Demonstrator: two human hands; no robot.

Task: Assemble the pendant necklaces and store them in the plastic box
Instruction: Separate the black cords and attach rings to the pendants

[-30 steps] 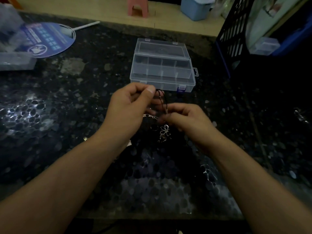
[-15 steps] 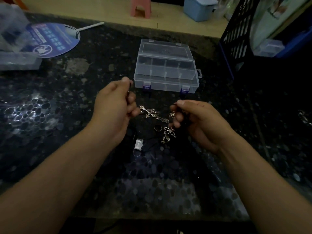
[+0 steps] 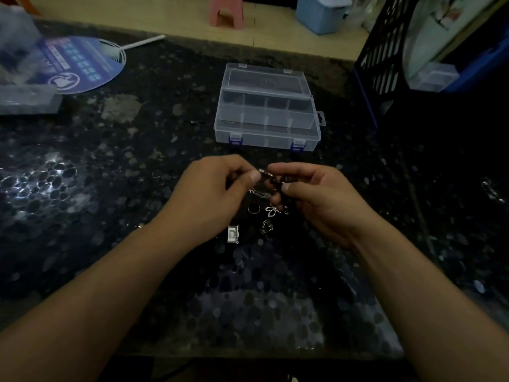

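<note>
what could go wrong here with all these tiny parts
The black cord pinched between the left hand and right hand nearly vanishes against the dark speckled counter, so a dropped end could be hard to find. The loose ring and pendants lie right under the hands and could be knocked away.

Dark speckled stone table (image 3: 110,166), open clear plastic box (image 3: 267,125) (lid back), small metal pendants (image 3: 265,216), round blue fan (image 3: 82,64), 1 clear container (image 3: 27,99) far left.
</note>
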